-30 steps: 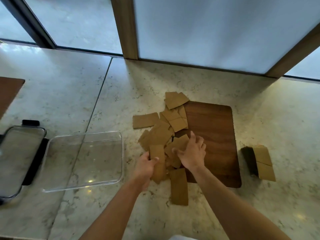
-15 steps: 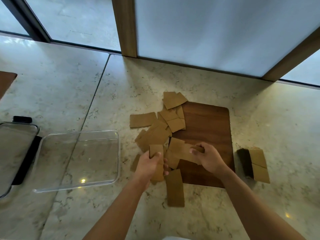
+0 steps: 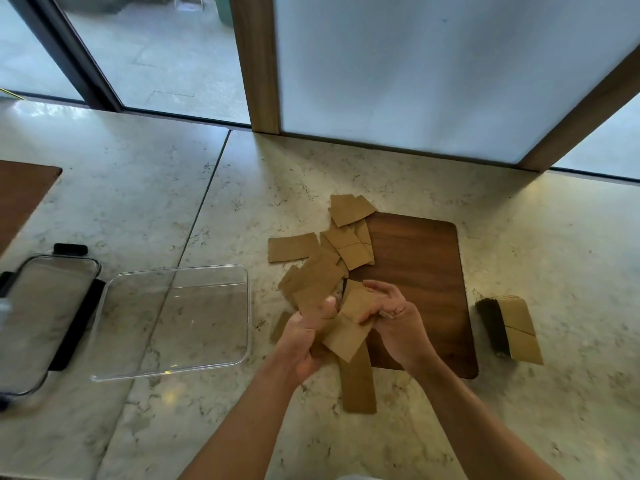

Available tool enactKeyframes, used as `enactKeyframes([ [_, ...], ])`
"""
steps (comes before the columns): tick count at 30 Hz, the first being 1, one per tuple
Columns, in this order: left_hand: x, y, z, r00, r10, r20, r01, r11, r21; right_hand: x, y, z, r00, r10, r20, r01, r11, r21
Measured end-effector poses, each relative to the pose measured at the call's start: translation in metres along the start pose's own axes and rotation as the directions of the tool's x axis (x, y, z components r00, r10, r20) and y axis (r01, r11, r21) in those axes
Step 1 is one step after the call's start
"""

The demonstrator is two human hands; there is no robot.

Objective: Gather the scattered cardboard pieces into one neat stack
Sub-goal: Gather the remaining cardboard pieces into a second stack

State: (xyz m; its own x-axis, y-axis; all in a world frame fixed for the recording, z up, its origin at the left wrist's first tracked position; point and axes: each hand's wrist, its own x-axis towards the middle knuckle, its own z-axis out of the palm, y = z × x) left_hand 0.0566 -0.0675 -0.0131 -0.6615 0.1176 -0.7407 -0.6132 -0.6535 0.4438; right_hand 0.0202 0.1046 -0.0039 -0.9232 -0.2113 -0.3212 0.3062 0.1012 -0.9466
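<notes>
- Both hands have come together since half a second ago: the right hand, which then pinched a piece apart over the wooden board, now meets the left hand and lays that piece against the ones held there.
- Fingers of the left hand are clenched around a small bundle of cardboard pieces; the right hand's fingers press a piece onto that bundle from the other side.
- I judge this to be the squaring-up of a handheld stack, with few pieces gathered so far.
- Just below the hands, one long piece lies flat on the table.
- Beyond the hands, the loose pile sprawls across the board's left edge, so most of the work remains.
- Well to the right a separate stack sits on the table; a clear container lies to the left.
</notes>
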Motion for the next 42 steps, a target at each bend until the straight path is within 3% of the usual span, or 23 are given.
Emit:
enactKeyframes([
  [3,-0.001,-0.003,-0.003,0.995,0.077,-0.057,-0.074,0.996,0.055,-0.004,-0.005,0.001,1.0,0.014,0.0,-0.014,0.999,0.044],
  [7,-0.004,-0.005,0.0,0.979,0.164,-0.118,-0.159,0.986,0.052,-0.011,-0.008,0.004,0.975,0.215,-0.065,-0.187,0.938,0.293],
  [11,-0.003,-0.008,0.003,0.982,0.153,-0.114,-0.135,0.98,0.147,-0.018,-0.005,0.011,0.983,0.159,-0.095,-0.166,0.984,-0.068],
  [13,-0.006,-0.01,0.004,0.995,0.088,-0.042,-0.075,0.966,0.248,-0.017,-0.004,0.016,0.978,0.124,-0.166,-0.133,0.99,-0.046],
  [15,-0.007,-0.015,0.005,1.0,0.028,0.005,-0.028,0.936,0.35,-0.013,0.001,0.022,0.982,0.142,-0.125,-0.155,0.983,-0.102],
  [17,-0.004,-0.02,0.002,0.999,0.008,-0.051,0.011,0.934,0.357,-0.005,0.016,0.025,0.982,0.176,-0.07,-0.189,0.918,-0.349],
  [19,0.002,-0.023,-0.007,0.988,0.011,-0.152,0.033,0.958,0.284,0.008,0.03,0.023,0.964,0.18,-0.198,-0.259,0.812,-0.524],
  [22,0.008,-0.023,-0.021,0.98,0.034,-0.197,0.005,0.981,0.196,0.026,0.042,0.016,0.864,0.233,-0.447,-0.456,0.738,-0.497],
  [24,0.009,-0.018,-0.028,0.975,0.043,-0.217,-0.002,0.982,0.186,0.034,0.046,0.023,0.841,0.23,-0.489,-0.505,0.658,-0.559],
  [27,0.016,-0.012,-0.037,0.977,0.038,-0.209,-0.001,0.984,0.177,0.043,0.048,0.042,0.866,0.128,-0.483,-0.481,0.478,-0.735],
  [28,0.017,-0.01,-0.038,0.979,0.05,-0.199,-0.011,0.981,0.192,0.045,0.047,0.045,0.87,0.129,-0.477,-0.478,0.462,-0.747],
  [33,0.021,0.001,-0.034,0.97,0.163,-0.18,-0.122,0.968,0.218,0.058,0.046,0.029,0.846,0.256,-0.468,-0.492,0.715,-0.497],
  [37,0.021,0.003,-0.023,0.963,0.248,-0.109,-0.181,0.889,0.42,0.053,0.026,0.0,0.814,0.255,-0.523,-0.411,0.888,-0.207],
  [40,0.018,0.0,-0.007,0.975,0.209,-0.072,-0.142,0.841,0.522,0.036,0.012,0.007,0.904,0.315,-0.289,-0.339,0.94,-0.033],
  [42,0.017,-0.004,-0.002,0.983,0.165,-0.08,-0.096,0.835,0.541,0.023,0.011,0.017,0.927,0.351,-0.132,-0.366,0.923,-0.117],
])
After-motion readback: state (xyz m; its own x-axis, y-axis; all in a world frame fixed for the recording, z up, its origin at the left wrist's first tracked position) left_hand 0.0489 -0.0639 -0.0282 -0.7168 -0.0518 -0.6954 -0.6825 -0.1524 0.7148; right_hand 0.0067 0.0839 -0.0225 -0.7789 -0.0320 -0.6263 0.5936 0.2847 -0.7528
